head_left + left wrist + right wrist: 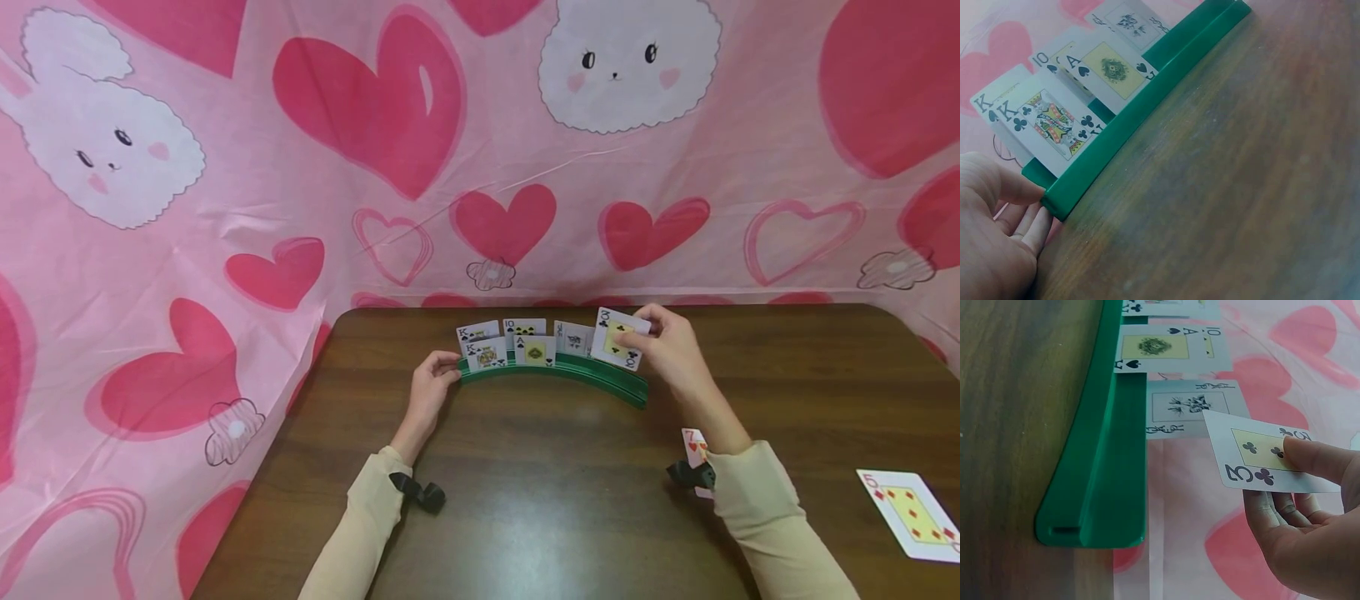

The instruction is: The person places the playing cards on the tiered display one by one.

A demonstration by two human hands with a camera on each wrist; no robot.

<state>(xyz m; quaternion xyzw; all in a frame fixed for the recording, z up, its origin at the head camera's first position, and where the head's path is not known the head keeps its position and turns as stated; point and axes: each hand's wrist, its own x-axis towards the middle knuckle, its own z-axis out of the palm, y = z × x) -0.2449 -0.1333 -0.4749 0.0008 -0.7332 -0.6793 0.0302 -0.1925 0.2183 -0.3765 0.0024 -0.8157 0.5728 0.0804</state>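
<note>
A curved green card holder (600, 377) stands on the table with playing cards upright in it. My left hand (429, 387) grips its left end between thumb and fingers. In the front row are a king of clubs (1050, 122) and an ace of spades (1113, 70). Behind them stand another king (990, 100), a ten of spades (525, 325) and a joker (1188, 407). My right hand (675, 354) pinches a three of clubs (1241, 459), thumb on its face, fingers behind. That card is tilted, above the holder's right part, beside the joker.
A seven of hearts (694, 442) lies on the brown wooden table (525, 483), partly hidden under my right forearm. Farther right lies a five of diamonds (911, 517). A pink heart-patterned cloth (420, 250) hangs behind the table and along its left side.
</note>
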